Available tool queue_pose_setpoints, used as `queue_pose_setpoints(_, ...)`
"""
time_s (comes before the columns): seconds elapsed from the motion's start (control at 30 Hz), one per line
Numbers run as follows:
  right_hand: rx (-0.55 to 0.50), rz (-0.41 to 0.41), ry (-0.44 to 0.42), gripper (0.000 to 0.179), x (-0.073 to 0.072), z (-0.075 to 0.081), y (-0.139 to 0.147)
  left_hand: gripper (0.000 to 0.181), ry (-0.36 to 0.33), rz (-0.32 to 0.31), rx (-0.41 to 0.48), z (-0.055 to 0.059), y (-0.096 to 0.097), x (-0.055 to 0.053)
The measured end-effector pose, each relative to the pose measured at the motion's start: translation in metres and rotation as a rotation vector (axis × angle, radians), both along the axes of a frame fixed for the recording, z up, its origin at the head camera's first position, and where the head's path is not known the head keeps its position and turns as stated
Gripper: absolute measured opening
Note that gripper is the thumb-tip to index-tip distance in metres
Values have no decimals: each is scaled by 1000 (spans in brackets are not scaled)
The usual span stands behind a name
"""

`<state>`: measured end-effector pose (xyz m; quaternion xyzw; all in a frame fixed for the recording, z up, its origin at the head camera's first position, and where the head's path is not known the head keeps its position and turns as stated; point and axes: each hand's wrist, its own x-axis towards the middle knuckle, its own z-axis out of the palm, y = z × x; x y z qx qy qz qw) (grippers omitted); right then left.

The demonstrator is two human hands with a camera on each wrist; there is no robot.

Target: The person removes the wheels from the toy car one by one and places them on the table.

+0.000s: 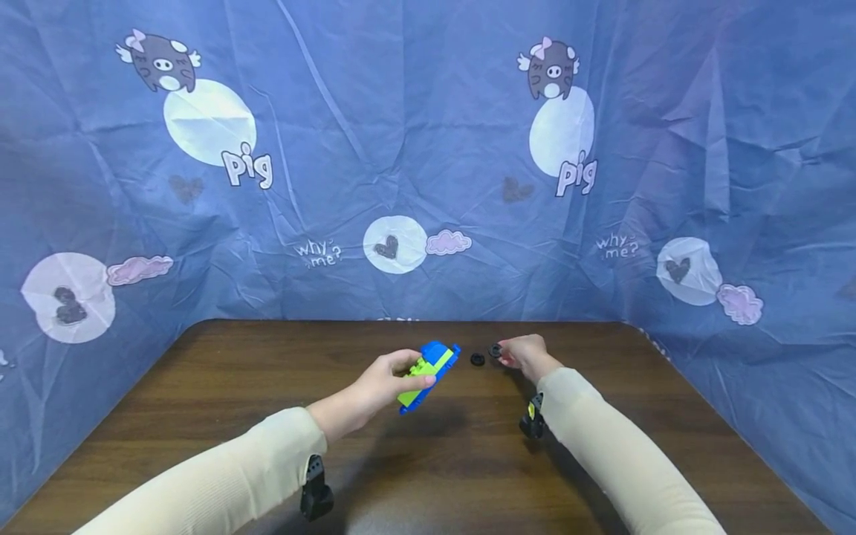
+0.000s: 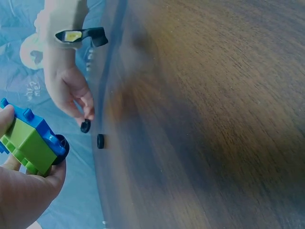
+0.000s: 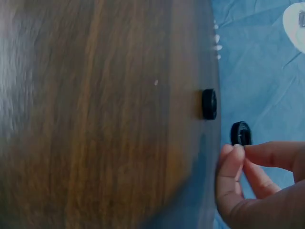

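Right now, the blocky lime-green and blue plastic toy (image 1: 439,364) is gripped in the left hand (image 1: 390,381) above the brown wood-grain surface (image 1: 234,386). Its long axis slants from near left to far right, and the left wrist view shows a round black wheel at its end (image 2: 64,150). Just past the toy, to the right, a small loose black wheel (image 1: 478,360) lies on the surface, between the two hands but nearer the right hand (image 1: 526,354). That hand pinches a second small black wheel (image 1: 495,351) between thumb and finger, raised just to the right of the loose one and apart from the toy. No container shows in any view. Behind the surface hangs blue printed cloth (image 1: 401,178), and cream knit sleeves (image 1: 234,461) cover both forearms
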<state>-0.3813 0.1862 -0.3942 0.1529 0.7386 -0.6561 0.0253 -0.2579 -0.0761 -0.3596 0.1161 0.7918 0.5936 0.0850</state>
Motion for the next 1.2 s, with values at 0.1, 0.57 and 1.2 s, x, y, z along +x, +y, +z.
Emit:
queue_pose_setpoints(0.1,45,-6,-17,26,-1,-4,4,41,-7,8,-3,1,1,0)
queue_pose_setpoints(0.57,165,-64,-76,46,-6,-10,10,45,-59,24,-23,4,3,4)
queue_pose_setpoints(1.2,220,-61,-90,50,-11,-13,6,53,-59,-54,-43,5,4,11)
